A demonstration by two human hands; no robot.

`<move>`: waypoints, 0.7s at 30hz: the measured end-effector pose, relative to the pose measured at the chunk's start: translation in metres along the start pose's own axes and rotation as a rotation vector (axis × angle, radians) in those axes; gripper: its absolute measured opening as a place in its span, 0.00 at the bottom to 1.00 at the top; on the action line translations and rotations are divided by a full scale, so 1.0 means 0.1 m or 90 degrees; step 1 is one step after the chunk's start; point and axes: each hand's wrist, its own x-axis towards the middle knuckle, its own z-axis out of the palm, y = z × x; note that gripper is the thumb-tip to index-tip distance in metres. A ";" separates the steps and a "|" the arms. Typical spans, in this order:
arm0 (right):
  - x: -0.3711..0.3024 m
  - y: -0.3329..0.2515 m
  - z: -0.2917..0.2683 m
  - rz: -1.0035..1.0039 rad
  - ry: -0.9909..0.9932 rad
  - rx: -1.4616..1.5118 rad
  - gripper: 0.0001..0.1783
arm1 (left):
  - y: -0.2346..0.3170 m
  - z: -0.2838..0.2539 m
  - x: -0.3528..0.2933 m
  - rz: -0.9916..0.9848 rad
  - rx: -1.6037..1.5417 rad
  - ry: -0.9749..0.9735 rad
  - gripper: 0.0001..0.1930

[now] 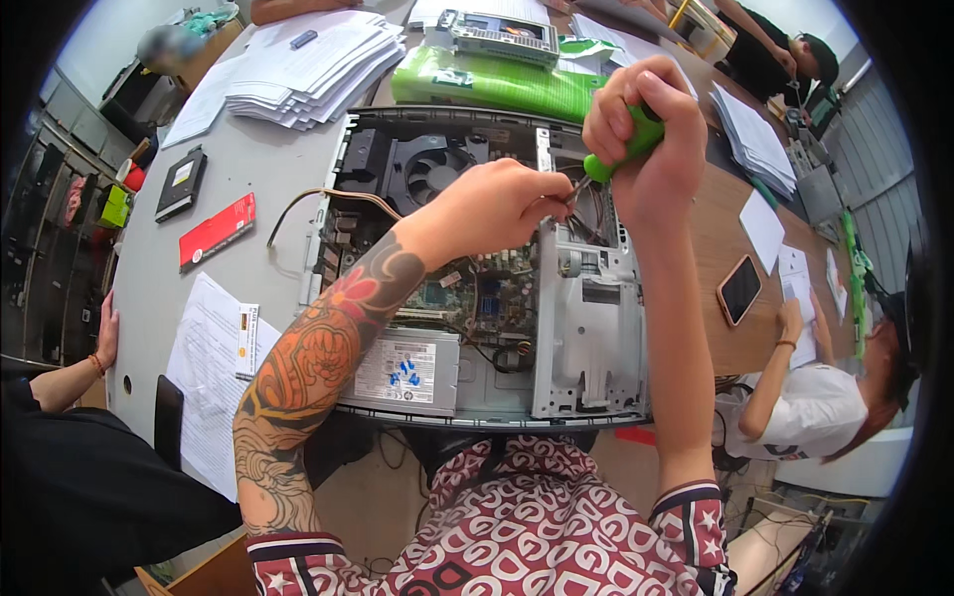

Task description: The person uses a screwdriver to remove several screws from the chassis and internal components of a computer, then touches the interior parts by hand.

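Right hand [651, 144] clamped on the handle of a green screwdriver [599, 169], raised over the open desktop computer case [502, 392], which lies on the counter [144, 258] right in front of the person; left hand [502, 204] has its fingertips drawn together at the shaft's lower end, near the top of the silver bracket [586, 348]; can't tell if a screw or just the shaft sits between them; step in hand looks like screw work at that bracket, driving or undoing unclear; next move calls for keeping the tip seated and in line, left fingertips guiding, clear of the cables; labels: power supply [447, 372] has a white one with dense print and blue marks, too fine to read; red packet [217, 233] carries pale print; black drive [182, 182] has a white-and-yellow sticker, illegible.
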 end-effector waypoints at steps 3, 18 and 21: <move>-0.01 -0.01 -0.01 -0.008 0.012 0.000 0.09 | 0.02 0.00 0.03 -0.005 0.022 -0.013 0.05; -0.09 -0.04 -0.07 0.003 0.095 -0.054 0.09 | 0.30 -0.07 0.15 -0.056 0.081 -0.052 0.06; -0.16 -0.09 -0.07 0.004 0.116 -0.031 0.08 | 0.33 -0.09 0.17 -0.079 0.094 -0.069 0.06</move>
